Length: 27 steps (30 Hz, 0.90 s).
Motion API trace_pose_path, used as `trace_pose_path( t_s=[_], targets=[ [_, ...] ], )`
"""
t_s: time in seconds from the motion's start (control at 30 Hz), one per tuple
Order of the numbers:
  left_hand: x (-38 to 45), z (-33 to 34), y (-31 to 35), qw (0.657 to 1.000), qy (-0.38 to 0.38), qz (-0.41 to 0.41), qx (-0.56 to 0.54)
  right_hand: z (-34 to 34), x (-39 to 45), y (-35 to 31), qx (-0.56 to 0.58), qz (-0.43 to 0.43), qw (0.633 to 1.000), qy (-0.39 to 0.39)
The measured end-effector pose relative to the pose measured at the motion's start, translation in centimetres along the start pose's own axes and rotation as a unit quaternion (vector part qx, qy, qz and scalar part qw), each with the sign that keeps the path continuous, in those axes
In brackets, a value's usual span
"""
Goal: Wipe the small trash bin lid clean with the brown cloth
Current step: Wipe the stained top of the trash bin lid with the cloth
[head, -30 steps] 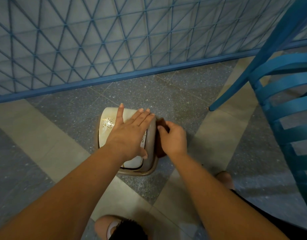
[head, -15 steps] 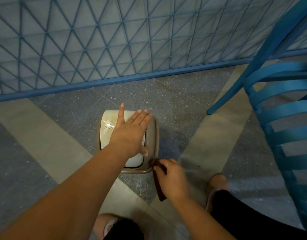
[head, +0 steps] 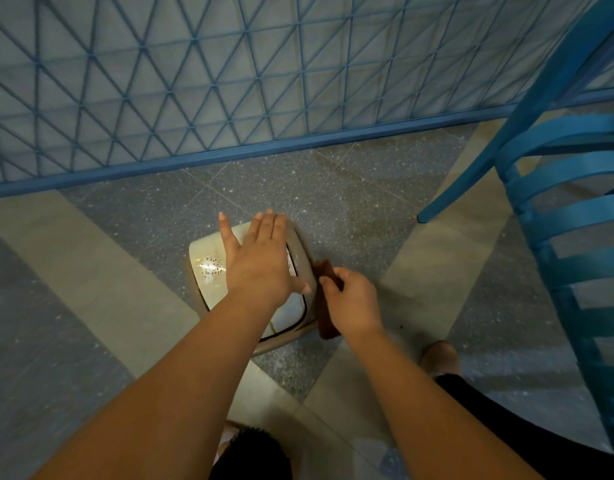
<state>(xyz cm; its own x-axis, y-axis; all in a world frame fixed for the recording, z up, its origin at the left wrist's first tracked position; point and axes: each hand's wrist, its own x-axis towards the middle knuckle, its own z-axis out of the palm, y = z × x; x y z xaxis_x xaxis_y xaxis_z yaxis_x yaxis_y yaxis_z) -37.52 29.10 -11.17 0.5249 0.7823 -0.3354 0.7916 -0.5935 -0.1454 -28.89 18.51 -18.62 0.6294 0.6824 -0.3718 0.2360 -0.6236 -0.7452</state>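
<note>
Resting flat with straight fingers, the left hand [head: 260, 263] steadies the small trash bin lid [head: 208, 271] at frame centre; the right hand [head: 354, 303] grips the brown cloth [head: 328, 299] against the lid's right edge; a blue chair [head: 568, 209] stands right.

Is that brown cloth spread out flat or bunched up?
Folded into a narrow strip, not spread. The brown cloth shows as a slim band in the right hand, against the bin lid's right edge.
</note>
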Motion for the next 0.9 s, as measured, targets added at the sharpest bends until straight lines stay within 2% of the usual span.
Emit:
trace_pose_path(
  t_s=[0.2, 0.37, 0.5, 0.63, 0.83, 0.9],
  targets=[
    [0.0, 0.0, 0.2, 1.0, 0.004, -0.004, 0.001, 0.3, -3.6, 2.3, -0.031, -0.037, 0.998, 0.031],
    [0.0, -0.1, 0.1, 1.0, 0.003, 0.002, -0.005, -0.3, -5.3, 3.2, -0.054, -0.054, 0.997, -0.01],
    [-0.1, 0.0, -0.1, 1.0, 0.008, 0.004, -0.007, -1.3, -3.1, 2.5, -0.008, -0.032, 0.997, 0.07],
    [0.0, 0.1, -0.1, 1.0, 0.011, 0.007, -0.008, -0.9, -1.0, 1.0, -0.042, -0.013, 0.998, -0.034],
    [0.0, 0.3, -0.1, 1.0, 0.006, 0.01, -0.012, -2.1, -0.7, 0.4, -0.147, 0.021, 0.984, -0.094],
    [0.0, 0.2, -0.2, 1.0, 0.005, 0.01, -0.013, -2.5, 0.1, 0.0, -0.081, 0.069, 0.988, -0.112]
  ],
)
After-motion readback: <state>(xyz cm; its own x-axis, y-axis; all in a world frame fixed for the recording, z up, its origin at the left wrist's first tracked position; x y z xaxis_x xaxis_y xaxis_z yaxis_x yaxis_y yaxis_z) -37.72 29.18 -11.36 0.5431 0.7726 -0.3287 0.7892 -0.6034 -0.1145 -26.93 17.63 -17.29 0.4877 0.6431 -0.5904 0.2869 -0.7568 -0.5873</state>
